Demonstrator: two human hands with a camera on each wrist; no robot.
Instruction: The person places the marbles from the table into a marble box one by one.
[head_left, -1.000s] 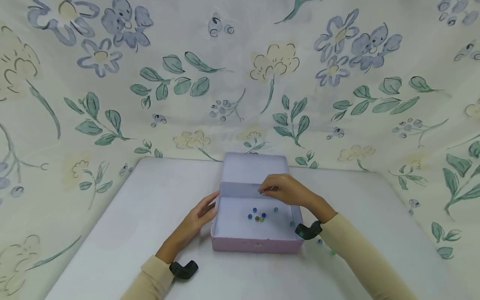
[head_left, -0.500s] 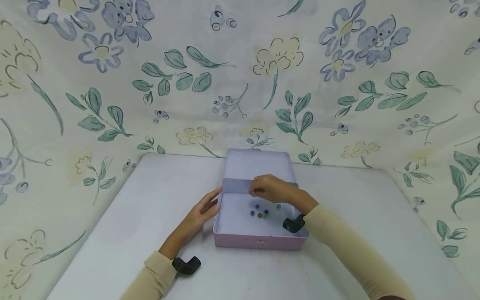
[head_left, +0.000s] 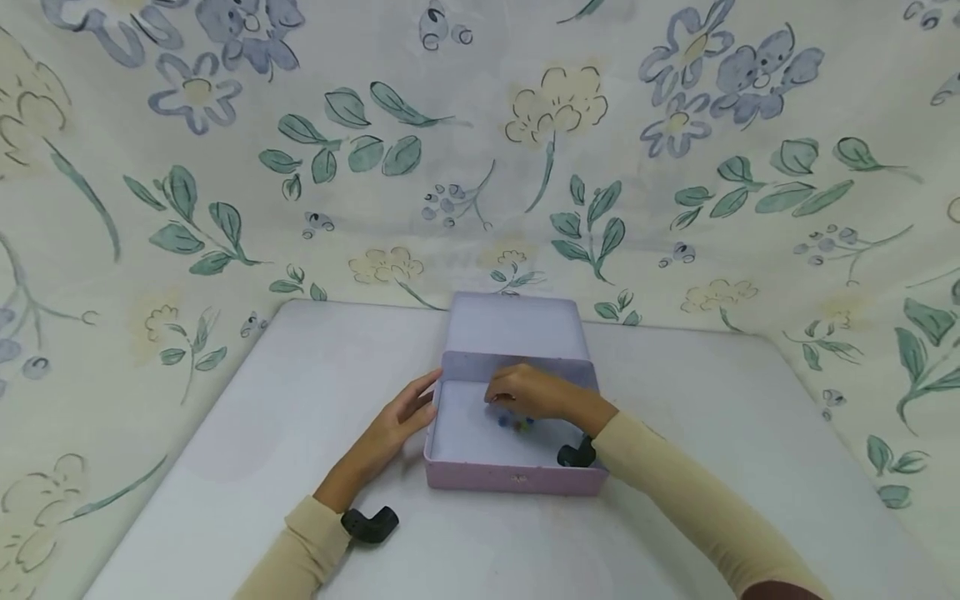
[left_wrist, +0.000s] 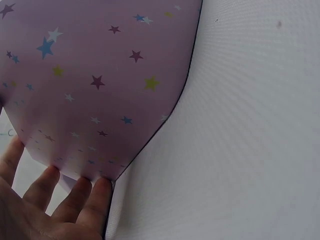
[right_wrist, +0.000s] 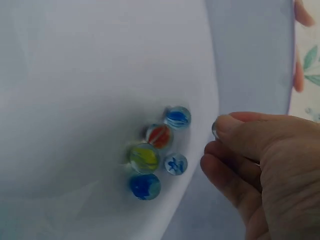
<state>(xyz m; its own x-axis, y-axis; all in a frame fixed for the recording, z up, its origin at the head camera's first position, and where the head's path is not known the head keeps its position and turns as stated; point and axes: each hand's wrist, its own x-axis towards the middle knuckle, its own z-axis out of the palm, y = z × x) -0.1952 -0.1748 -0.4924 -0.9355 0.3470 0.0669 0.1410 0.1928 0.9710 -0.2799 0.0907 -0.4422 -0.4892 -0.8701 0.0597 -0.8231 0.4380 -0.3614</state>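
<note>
A pink box (head_left: 517,477), with its lid (head_left: 517,325) lying back, stands on the table. My right hand (head_left: 531,390) is low inside it and pinches a clear glass marble (right_wrist: 215,130) between thumb and fingers. Close to that hand, several marbles lie on the box floor: a red one (right_wrist: 160,136), a yellow one (right_wrist: 144,158) and blue ones, including a dark blue marble (right_wrist: 145,186). My left hand (head_left: 390,429) holds its extended fingertips against the box's left side, which the left wrist view shows with printed stars; in that view the fingers (left_wrist: 42,189) meet its edge.
The white table (head_left: 247,400) runs to a flowered cloth (head_left: 450,125) behind it. A black wrist camera (head_left: 370,526) sits on the left wrist. Another black camera (head_left: 576,453) on the right wrist hangs over the box's right front corner.
My right hand has moved left and down into the box with the marble, close to the others. My left hand stays at the box's side. Marbles right of the box are now hidden by the right arm.
</note>
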